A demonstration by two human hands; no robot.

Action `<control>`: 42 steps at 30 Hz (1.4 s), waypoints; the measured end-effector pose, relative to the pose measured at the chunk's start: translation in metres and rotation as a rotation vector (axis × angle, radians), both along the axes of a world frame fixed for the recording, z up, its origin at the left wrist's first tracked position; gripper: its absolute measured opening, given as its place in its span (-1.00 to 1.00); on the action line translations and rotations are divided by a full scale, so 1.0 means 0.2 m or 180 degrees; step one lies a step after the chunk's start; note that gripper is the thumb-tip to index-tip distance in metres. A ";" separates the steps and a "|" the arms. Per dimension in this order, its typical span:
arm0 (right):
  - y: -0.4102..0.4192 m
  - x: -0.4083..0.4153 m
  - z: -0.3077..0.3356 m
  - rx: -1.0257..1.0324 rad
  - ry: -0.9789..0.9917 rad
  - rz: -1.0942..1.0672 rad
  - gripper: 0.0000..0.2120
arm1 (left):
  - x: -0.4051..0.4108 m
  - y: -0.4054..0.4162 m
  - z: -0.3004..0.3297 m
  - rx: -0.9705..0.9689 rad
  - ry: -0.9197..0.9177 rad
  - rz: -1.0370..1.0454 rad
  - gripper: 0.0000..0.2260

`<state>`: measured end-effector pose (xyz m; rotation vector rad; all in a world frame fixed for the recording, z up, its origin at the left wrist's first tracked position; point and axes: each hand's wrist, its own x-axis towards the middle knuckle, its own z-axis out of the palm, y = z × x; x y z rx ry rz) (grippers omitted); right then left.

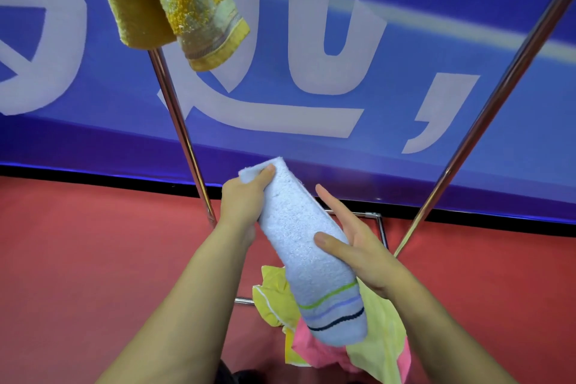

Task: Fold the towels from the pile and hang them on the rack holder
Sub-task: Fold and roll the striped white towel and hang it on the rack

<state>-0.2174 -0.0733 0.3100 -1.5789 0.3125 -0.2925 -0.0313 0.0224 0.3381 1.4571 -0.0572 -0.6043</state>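
Folded blue towel in both my hands, right over the pile

My left hand [246, 199] grips the top end of the light blue towel [307, 246], fingers curled round the corner, while my right hand [352, 243] lies along its side, fingers straight and thumb pressed on the front. It's folded narrow with its striped end down, above the pile of yellow and pink towels [339, 343] on the red floor [93, 243]. A mustard towel [174, 6] hangs up top, between the rack's metal poles [184, 134], with a blue banner [405, 87] behind.
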 end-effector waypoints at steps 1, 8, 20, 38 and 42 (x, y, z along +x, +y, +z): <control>0.01 0.00 0.03 0.0025 -0.0042 0.0002 -0.35 | 0.01 0.00 -0.02 0.0077 0.0142 -0.0015 -0.72; 0.04 -0.02 0.12 0.0003 -0.0198 -0.0290 -0.84 | 0.01 0.01 -0.11 0.0466 0.0398 -0.0544 -0.73; -0.07 -0.05 0.19 0.1675 -0.0731 -0.0697 -0.70 | -0.26 0.02 0.04 -0.0357 0.0557 -0.2485 -0.22; -0.12 -0.01 0.17 0.1514 -0.0724 -0.1196 -0.53 | -0.38 -0.02 -0.01 -0.0273 -0.0427 -0.2361 -0.70; -0.11 0.00 0.15 0.1492 -0.0725 -0.1188 -0.53 | -0.36 -0.03 -0.02 -0.0195 -0.0380 -0.2310 -0.74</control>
